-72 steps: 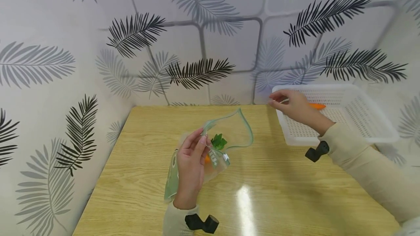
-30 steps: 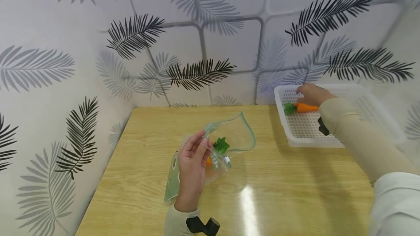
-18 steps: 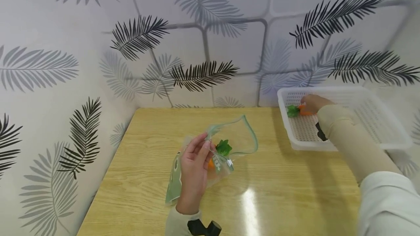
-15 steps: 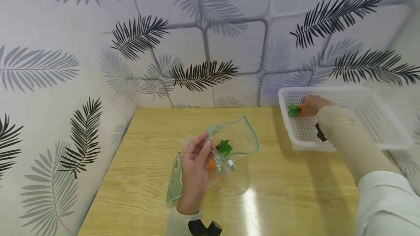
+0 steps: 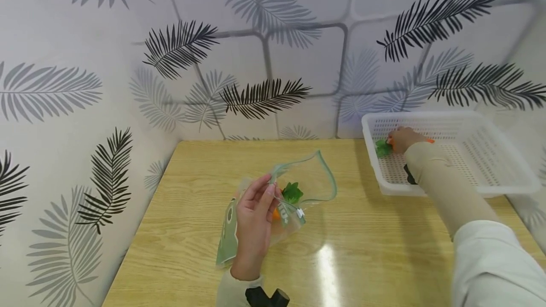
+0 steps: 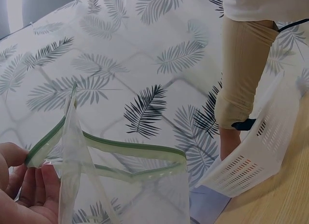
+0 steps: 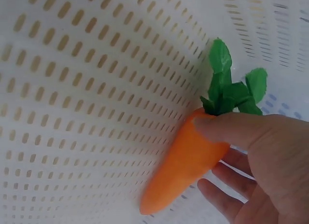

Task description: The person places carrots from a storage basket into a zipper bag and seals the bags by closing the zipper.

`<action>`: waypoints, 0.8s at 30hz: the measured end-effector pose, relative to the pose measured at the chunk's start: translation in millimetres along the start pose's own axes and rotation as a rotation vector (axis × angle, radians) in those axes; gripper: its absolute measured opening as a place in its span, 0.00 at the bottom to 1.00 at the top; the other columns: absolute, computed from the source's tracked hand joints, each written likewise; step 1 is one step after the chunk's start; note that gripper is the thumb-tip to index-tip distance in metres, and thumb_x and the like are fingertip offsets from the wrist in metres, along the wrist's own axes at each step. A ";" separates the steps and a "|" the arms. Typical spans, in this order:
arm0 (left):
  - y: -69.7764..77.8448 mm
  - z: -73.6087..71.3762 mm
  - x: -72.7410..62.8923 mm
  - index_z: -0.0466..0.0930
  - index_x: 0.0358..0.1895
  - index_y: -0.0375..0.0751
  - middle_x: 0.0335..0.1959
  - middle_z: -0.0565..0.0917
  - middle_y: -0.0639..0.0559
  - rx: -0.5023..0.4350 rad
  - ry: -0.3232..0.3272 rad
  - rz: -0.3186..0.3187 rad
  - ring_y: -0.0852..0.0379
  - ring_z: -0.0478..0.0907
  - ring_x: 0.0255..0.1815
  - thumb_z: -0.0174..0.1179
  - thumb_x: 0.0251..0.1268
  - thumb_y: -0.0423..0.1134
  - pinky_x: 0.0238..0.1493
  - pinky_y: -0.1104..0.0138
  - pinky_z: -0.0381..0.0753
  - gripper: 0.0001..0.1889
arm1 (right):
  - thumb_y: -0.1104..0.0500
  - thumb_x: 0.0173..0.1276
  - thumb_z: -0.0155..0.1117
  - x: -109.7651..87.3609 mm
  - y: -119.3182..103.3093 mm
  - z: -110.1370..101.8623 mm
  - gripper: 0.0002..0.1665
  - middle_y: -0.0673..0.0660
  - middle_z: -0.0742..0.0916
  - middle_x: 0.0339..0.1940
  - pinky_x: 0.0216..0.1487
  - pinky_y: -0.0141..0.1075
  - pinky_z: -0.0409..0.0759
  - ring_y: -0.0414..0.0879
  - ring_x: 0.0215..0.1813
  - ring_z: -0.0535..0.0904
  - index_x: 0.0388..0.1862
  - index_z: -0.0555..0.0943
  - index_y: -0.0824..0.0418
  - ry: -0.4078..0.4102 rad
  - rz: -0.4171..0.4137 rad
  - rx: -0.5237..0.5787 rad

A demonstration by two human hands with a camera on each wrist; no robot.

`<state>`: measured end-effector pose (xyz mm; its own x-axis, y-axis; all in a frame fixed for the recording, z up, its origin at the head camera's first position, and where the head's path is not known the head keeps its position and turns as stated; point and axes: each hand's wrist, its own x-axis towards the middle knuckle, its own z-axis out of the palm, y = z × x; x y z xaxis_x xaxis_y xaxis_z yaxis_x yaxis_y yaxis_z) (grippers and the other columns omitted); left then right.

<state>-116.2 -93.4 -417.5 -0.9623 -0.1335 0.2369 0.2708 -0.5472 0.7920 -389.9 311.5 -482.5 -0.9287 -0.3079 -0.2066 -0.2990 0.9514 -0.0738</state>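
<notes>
One carrot (image 7: 186, 159), ungrasped seconds ago, is now gripped by right hand (image 7: 277, 159), pickup seemingly begun; bag (image 5: 287, 221) is pinched by left hand (image 5: 254, 217).

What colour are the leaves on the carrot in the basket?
Green leaves, clearest in the right wrist view.

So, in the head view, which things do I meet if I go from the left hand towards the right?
Left hand → leaves in the bag → carrot leaves in the basket → right hand → carrot tip.
</notes>
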 end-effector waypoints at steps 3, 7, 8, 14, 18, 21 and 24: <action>-0.2 -0.7 0.2 0.71 0.54 0.28 0.37 0.77 0.48 -0.004 -0.004 0.001 0.56 0.77 0.37 0.54 0.66 0.28 0.41 0.71 0.79 0.15 | 0.65 0.63 0.59 -5.7 -5.3 1.5 0.08 0.66 0.78 0.38 0.47 0.60 0.70 0.63 0.44 0.72 0.41 0.79 0.66 0.035 -0.004 -0.025; 0.5 -1.5 0.1 0.71 0.55 0.27 0.37 0.77 0.48 -0.006 -0.007 0.005 0.56 0.77 0.37 0.54 0.66 0.28 0.41 0.71 0.79 0.15 | 0.72 0.53 0.65 -13.8 -11.8 2.4 0.14 0.65 0.78 0.38 0.43 0.59 0.73 0.62 0.43 0.72 0.40 0.79 0.67 0.051 -0.005 -0.061; 0.5 -1.7 0.1 0.71 0.55 0.27 0.37 0.77 0.48 -0.005 -0.007 0.005 0.56 0.77 0.37 0.54 0.66 0.28 0.41 0.71 0.79 0.16 | 0.73 0.51 0.66 -14.9 -13.0 2.7 0.15 0.65 0.78 0.38 0.43 0.59 0.73 0.62 0.44 0.71 0.40 0.79 0.67 0.055 -0.002 -0.073; 0.3 -2.9 -0.1 0.71 0.55 0.26 0.37 0.77 0.48 -0.004 -0.003 0.012 0.56 0.77 0.37 0.55 0.65 0.28 0.41 0.70 0.79 0.16 | 0.72 0.50 0.67 -17.0 -18.8 2.7 0.17 0.66 0.78 0.40 0.43 0.58 0.74 0.62 0.45 0.72 0.41 0.78 0.68 0.079 0.000 -0.100; 0.2 -3.1 -0.5 0.71 0.55 0.27 0.37 0.77 0.48 -0.013 0.002 0.011 0.56 0.77 0.37 0.55 0.65 0.28 0.41 0.70 0.79 0.16 | 0.72 0.48 0.67 -15.2 -15.1 2.3 0.16 0.66 0.78 0.38 0.41 0.57 0.74 0.63 0.43 0.73 0.38 0.78 0.68 0.079 -0.017 -0.104; 0.5 -3.0 -0.9 0.72 0.54 0.27 0.37 0.77 0.48 -0.018 0.003 0.011 0.56 0.77 0.37 0.55 0.65 0.28 0.41 0.70 0.79 0.16 | 0.69 0.48 0.66 -12.1 -7.8 0.6 0.13 0.66 0.78 0.34 0.39 0.57 0.74 0.62 0.41 0.73 0.35 0.77 0.69 0.101 -0.017 -0.087; 0.4 -3.0 -0.5 0.71 0.55 0.26 0.37 0.77 0.48 -0.017 0.001 0.011 0.56 0.77 0.37 0.55 0.65 0.28 0.42 0.70 0.79 0.16 | 0.66 0.50 0.64 -8.8 0.5 -3.2 0.09 0.64 0.77 0.32 0.38 0.56 0.74 0.61 0.39 0.73 0.31 0.77 0.68 0.135 -0.012 -0.061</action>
<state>-115.7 -96.0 -419.0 -0.9593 -0.1407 0.2450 0.2812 -0.5594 0.7798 -382.6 314.6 -477.6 -0.9450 -0.3191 -0.0724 -0.3188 0.9477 -0.0154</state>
